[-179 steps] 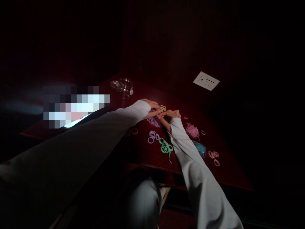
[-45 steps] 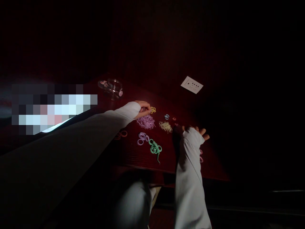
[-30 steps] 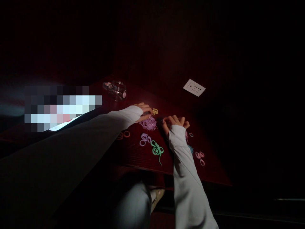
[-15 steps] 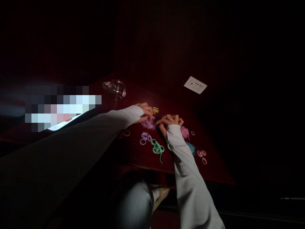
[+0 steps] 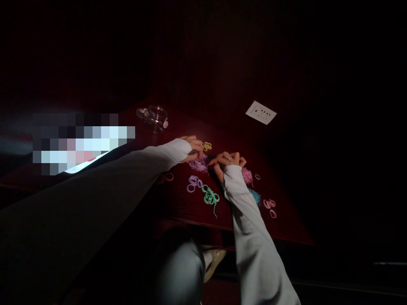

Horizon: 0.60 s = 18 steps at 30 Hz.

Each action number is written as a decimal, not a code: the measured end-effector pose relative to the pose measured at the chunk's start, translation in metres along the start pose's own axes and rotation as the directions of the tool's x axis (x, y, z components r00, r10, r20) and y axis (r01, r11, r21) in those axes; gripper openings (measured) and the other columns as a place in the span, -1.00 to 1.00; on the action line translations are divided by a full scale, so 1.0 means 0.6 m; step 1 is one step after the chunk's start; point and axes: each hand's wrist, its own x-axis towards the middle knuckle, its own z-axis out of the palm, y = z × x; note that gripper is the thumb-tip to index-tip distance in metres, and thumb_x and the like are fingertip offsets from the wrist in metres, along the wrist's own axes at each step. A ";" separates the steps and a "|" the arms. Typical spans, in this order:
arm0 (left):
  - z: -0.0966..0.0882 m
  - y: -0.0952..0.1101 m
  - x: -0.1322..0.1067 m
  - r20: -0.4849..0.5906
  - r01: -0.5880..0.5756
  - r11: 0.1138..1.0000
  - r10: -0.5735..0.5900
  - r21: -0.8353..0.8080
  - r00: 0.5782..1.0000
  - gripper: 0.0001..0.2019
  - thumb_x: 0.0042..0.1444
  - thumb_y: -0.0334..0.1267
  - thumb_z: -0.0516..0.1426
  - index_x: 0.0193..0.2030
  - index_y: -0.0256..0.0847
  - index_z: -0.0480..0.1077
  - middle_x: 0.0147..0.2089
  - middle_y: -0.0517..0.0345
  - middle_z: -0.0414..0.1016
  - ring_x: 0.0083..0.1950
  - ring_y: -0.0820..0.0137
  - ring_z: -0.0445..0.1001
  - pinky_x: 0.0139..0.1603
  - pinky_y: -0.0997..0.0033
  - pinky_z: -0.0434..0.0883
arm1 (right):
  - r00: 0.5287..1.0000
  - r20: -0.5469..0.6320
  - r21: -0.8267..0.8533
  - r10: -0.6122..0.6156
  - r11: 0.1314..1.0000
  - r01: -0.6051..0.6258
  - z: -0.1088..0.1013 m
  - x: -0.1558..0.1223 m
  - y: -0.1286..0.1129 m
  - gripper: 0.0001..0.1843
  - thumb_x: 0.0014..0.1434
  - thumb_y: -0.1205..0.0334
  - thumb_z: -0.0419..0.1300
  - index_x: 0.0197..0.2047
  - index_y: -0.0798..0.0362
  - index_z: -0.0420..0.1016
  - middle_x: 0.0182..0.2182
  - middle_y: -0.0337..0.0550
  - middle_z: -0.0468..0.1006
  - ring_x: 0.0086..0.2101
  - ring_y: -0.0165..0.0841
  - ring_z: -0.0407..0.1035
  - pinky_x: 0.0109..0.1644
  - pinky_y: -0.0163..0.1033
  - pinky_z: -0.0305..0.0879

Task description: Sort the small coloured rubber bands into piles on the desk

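Observation:
My left hand [image 5: 194, 146] is bent over a purple bundle of stringy strands [image 5: 199, 164], its fingertips closed at the near top of it. The thumb side is partly hidden. On the bundle's other side is my right hand [image 5: 227, 161], a ring on one finger. Its index finger reaches out to the bundle's edge while the other fingers are loosely bent; nothing shows in its grasp. Yellow bands [image 5: 207, 146] lie just beyond the left fingers. Partly behind my right wrist are a pink stringy bundle [image 5: 247, 175] and a teal one [image 5: 255, 196].
Purple rings [image 5: 193, 183], green rings [image 5: 210, 195] and pink rings [image 5: 269, 205] lie on the dark red table [image 5: 181, 207]. A clear jar [image 5: 158, 117] stands at the back. A lit, blurred-out screen [image 5: 85, 146] is at left. A white socket plate [image 5: 261, 112] is beyond.
Both hands stay almost in place. My left fingers have shifted slightly up and left, showing a little more of the purple bundle. The table items have not moved.

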 end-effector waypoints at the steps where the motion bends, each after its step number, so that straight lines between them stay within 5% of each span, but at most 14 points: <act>1: 0.001 0.000 0.000 0.004 0.003 1.000 -0.003 -0.001 1.000 -0.77 0.27 -0.32 0.08 -0.21 -0.10 0.60 -0.02 0.17 0.61 0.06 0.31 0.43 0.15 0.24 0.28 | 1.000 0.000 -0.006 0.013 1.000 -0.013 0.000 0.001 0.000 -0.74 0.32 0.19 0.16 -0.22 -0.16 0.71 -0.15 -0.19 0.60 0.00 -0.12 0.19 0.14 0.00 -0.15; 18: 0.017 -0.023 -0.001 -0.005 0.104 0.993 -0.104 0.050 0.995 -0.62 0.26 -0.24 0.10 0.20 -0.10 0.44 0.14 0.05 0.55 0.13 0.24 0.44 0.20 0.24 0.34 | 0.996 0.063 -0.027 -0.060 0.998 0.062 0.025 0.013 0.008 -0.74 0.38 -0.05 0.21 0.01 -0.28 0.69 -0.13 -0.16 0.63 -0.01 -0.12 0.22 0.10 -0.03 -0.13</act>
